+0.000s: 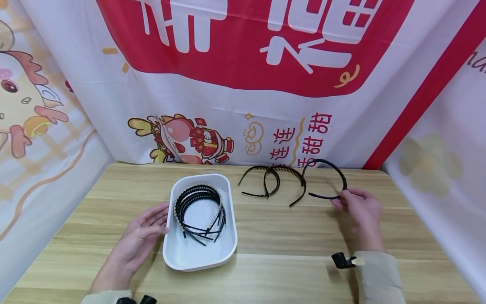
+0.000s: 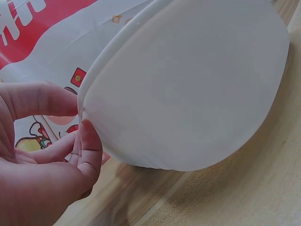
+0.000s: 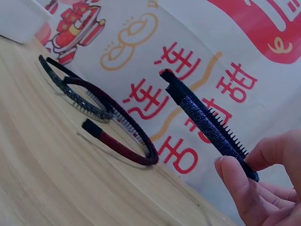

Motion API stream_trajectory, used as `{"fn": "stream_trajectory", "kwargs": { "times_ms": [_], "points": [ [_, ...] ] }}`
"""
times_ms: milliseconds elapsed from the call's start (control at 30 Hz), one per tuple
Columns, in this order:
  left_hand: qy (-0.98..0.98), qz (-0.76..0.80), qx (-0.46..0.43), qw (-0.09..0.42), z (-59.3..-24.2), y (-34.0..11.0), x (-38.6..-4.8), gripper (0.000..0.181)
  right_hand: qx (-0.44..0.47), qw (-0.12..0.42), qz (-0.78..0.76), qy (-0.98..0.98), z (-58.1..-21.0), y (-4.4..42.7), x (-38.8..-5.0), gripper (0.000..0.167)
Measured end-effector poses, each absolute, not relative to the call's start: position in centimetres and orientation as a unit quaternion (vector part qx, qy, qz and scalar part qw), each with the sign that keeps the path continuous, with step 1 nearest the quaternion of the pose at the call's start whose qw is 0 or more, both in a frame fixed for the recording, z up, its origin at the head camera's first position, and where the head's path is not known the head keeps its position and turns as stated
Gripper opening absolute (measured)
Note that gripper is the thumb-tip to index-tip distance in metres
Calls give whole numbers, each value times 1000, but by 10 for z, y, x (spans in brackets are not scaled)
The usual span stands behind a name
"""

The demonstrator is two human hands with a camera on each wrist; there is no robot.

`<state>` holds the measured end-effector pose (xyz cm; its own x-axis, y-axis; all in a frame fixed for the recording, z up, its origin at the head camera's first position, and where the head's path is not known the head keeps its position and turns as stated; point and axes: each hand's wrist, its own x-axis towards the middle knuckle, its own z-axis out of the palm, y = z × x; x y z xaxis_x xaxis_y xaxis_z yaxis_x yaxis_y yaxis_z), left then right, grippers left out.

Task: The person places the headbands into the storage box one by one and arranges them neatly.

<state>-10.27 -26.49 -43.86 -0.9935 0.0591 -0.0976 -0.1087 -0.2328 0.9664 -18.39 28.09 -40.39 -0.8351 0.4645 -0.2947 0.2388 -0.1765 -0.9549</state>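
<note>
My right hand (image 1: 358, 211) pinches a dark headband (image 1: 334, 166) with inner comb teeth between thumb and fingers. Its band looks glittery dark blue in the right wrist view (image 3: 202, 120), and it stands at the right end of a row. To its left, a dark red headband (image 1: 285, 168) overlaps a black, sparkly headband (image 1: 262, 195) on the table. The fingertips and thumb of my left hand (image 1: 138, 238) touch the left side of a white box (image 1: 199, 258). Inside it lie several headbands (image 1: 199, 195), black ones and a pale beaded one.
The wooden table (image 1: 281, 274) meets a printed cloth (image 1: 243, 109) that hangs behind it. More cloth hangs at the left side (image 1: 49, 139) and right side (image 1: 444, 169). A black wrist mount (image 1: 343, 260) sits by the right sleeve.
</note>
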Motion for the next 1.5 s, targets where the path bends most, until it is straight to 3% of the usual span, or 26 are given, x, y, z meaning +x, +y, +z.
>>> {"fn": "stream_trajectory", "kwargs": {
  "times_ms": [1500],
  "points": [
    [616,785,-28,55,-436,-264,-101,59,-149,14,686,-712,-404,212,-179,44]
  ]
}}
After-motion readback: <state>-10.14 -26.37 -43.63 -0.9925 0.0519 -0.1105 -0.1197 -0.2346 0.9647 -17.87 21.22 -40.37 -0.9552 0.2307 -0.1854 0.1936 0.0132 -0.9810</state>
